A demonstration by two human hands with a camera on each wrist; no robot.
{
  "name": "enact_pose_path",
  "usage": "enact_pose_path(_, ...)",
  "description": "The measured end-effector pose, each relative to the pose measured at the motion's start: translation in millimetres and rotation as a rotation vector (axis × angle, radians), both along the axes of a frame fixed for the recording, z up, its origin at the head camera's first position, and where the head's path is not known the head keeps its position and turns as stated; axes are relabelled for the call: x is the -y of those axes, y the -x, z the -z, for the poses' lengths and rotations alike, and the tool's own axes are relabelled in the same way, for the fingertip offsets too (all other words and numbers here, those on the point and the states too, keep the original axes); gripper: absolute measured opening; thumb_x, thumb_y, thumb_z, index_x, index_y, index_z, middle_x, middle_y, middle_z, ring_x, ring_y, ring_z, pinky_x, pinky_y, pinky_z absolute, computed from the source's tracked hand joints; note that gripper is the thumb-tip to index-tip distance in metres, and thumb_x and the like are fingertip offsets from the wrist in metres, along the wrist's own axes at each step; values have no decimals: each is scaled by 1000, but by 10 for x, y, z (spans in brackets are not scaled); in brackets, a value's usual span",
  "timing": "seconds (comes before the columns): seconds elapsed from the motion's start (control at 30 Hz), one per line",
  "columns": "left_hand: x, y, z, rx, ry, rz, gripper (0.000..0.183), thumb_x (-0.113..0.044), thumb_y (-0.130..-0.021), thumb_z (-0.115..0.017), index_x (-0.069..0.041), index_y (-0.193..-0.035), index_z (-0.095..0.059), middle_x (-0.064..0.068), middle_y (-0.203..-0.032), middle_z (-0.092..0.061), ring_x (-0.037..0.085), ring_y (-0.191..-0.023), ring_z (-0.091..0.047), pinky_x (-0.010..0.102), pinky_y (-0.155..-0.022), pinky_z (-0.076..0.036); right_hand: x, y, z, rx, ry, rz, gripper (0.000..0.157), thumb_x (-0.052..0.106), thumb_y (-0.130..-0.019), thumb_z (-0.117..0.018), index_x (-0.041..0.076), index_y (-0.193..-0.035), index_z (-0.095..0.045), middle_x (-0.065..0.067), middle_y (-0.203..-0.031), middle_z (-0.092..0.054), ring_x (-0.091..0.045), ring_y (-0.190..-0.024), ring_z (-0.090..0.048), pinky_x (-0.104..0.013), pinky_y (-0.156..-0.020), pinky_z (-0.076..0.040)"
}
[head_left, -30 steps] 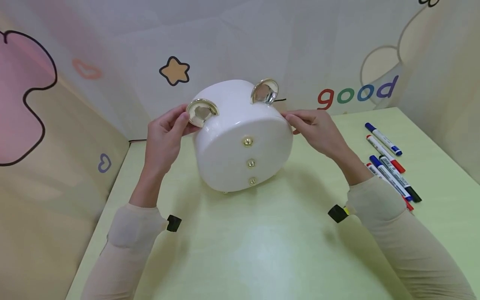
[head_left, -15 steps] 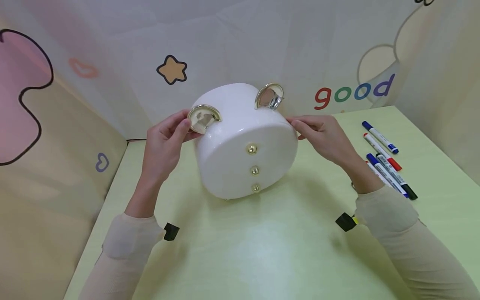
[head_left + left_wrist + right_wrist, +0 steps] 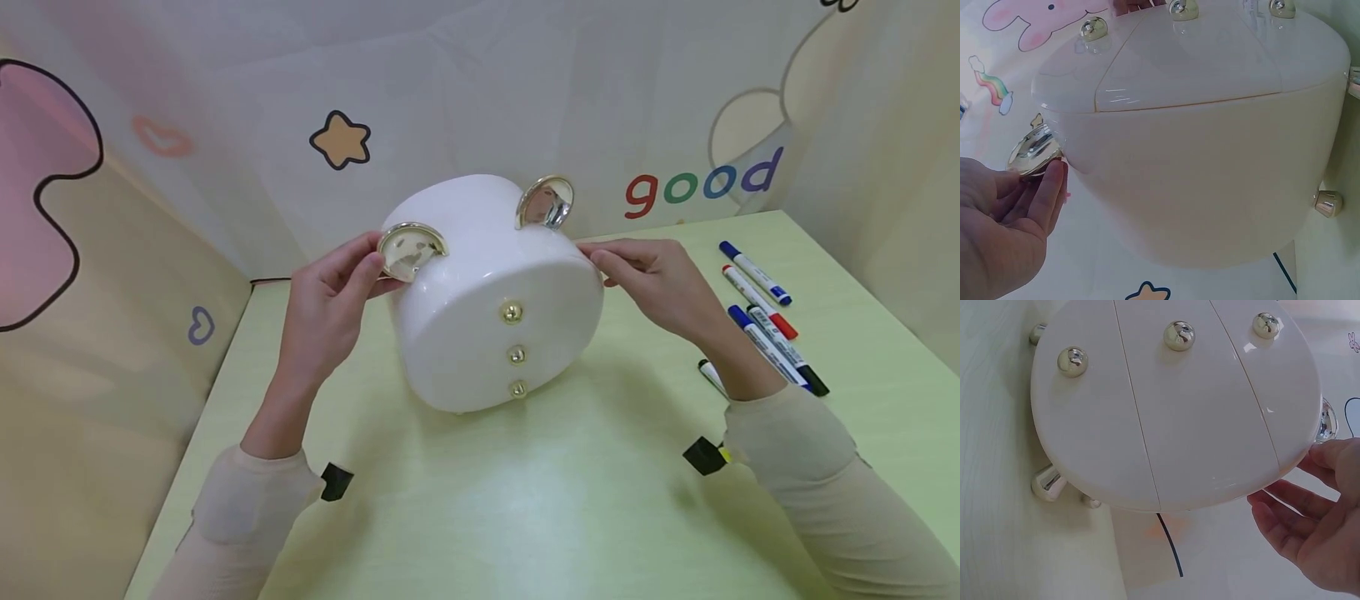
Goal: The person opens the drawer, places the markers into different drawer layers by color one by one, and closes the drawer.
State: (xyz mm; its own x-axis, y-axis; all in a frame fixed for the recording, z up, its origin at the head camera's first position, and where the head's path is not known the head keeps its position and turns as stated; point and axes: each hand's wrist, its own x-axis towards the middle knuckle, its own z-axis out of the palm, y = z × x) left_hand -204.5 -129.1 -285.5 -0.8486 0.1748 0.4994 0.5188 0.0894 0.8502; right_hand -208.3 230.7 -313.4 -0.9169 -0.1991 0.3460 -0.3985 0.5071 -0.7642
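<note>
A glossy white rounded storage box (image 3: 450,333) with shiny gold ears stands on the table, turned slightly. Three gold knobs (image 3: 512,312) run down its front, and the right wrist view shows seams between its sections. My left hand (image 3: 318,321) pinches the left ear (image 3: 1036,152) between thumb and fingers. With its thumb and fingertips, my right hand (image 3: 663,287) holds the box's right upper edge, below the right ear (image 3: 545,202). In the right wrist view, small metallic feet (image 3: 1049,482) show under the box.
Several markers (image 3: 765,333) with blue, red and black caps lie on the pale green table (image 3: 510,508) at the right, some partly behind my right forearm. A printed cloth (image 3: 465,92) hangs close behind the box. A thin dark cord (image 3: 1170,545) shows beyond the box.
The box has shifted slightly right and nearer to me, with both hands moving along on it. Their hold looks the same. Another marker's dark end now shows beside my right wrist.
</note>
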Motion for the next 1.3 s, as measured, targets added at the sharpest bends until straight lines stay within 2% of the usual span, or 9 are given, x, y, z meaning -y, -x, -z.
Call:
enact_pose_path(0.07, -5, -5, -2, -8, 3, -8, 29, -4, -105, -59, 10, -129, -64, 17, -119, -69, 18, -97, -73, 35, -90, -62, 12, -14, 0, -13, 3, 12, 31, 22, -108, -59, 11, -135, -70, -8, -129, -71, -27, -113, -69, -14, -88, -56)
enact_pose_path(0.13, -15, -9, 0, -17, 10, -24, 29, -3, -105, -59, 11, -130, -63, 19, -119, -69, 17, -97, -73, 35, -89, -62, 39, -33, 9, -74, -2, 49, 30, 20, -107, -60, 9, -133, -71, -9, -128, -71, -26, -113, -68, -12, -88, -54)
enact_pose_path(0.2, -26, -10, 4, -24, 17, -41, 29, -2, -105, -58, 12, -130, -63, 20, -120, -68, 15, -97, -73, 34, -88, -62, 83, -63, 19, -188, 7, 99, 27, 15, -105, -62, 6, -129, -72, -10, -122, -73, -24, -108, -68, -10, -86, -52)
enact_pose_path(0.27, -35, -11, 8, -29, 19, -53, 29, 0, -104, -58, 12, -130, -62, 21, -120, -68, 14, -96, -73, 34, -88, -62, 139, -108, 20, -346, 9, 144, 24, 10, -102, -66, 2, -124, -73, -13, -114, -73, -22, -102, -67, -11, -82, -51)
enact_pose_path(0.37, -42, -9, 13, -40, 23, -62, 31, 0, -104, -58, 9, -134, -60, 21, -119, -68, 14, -96, -72, 33, -87, -63, 241, -194, 0, -572, 10, 164, 20, 4, -97, -71, -4, -115, -74, -16, -102, -72, -21, -90, -64, -12, -79, -51)
enact_pose_path(0.5, -41, -7, 12, -59, 31, -63, 35, -1, -105, -58, 1, -139, -61, 22, -118, -69, 15, -96, -72, 32, -88, -62, 395, -320, -5, -725, -35, 130, 18, 2, -91, -76, -6, -107, -73, -17, -91, -71, -21, -79, -62, -14, -72, -50)
enact_pose_path(0.63, -36, -11, 9, -58, 37, -70, 35, -2, -104, -59, -2, -139, -64, 20, -121, -69, 15, -96, -73, 31, -89, -62, 544, -405, 65, -766, -96, 80, 21, 2, -86, -80, -4, -104, -72, -13, -83, -68, -19, -71, -61, -23, -61, -53)
enact_pose_path(0.83, -24, -12, 3, -21, 48, -89, 34, -7, -105, -59, -4, -138, -65, 17, -123, -70, 15, -96, -73, 30, -90, -62, 708, -431, 162, -737, -122, 24, 29, 7, -83, -84, 1, -106, -68, -9, -83, -66, -19, -69, -60, -29, -54, -53)
enact_pose_path(1.3, -39, 10, 7, -25, 22, -85, 34, -2, -101, -65, -1, -135, -66, 17, -118, -70, 17, -93, -73, 31, -86, -63, 932, -376, 271, -793, -166, 50, 37, 15, -77, -92, 2, -97, -65, -7, -83, -69, -19, -66, -58, -30, -48, -48)
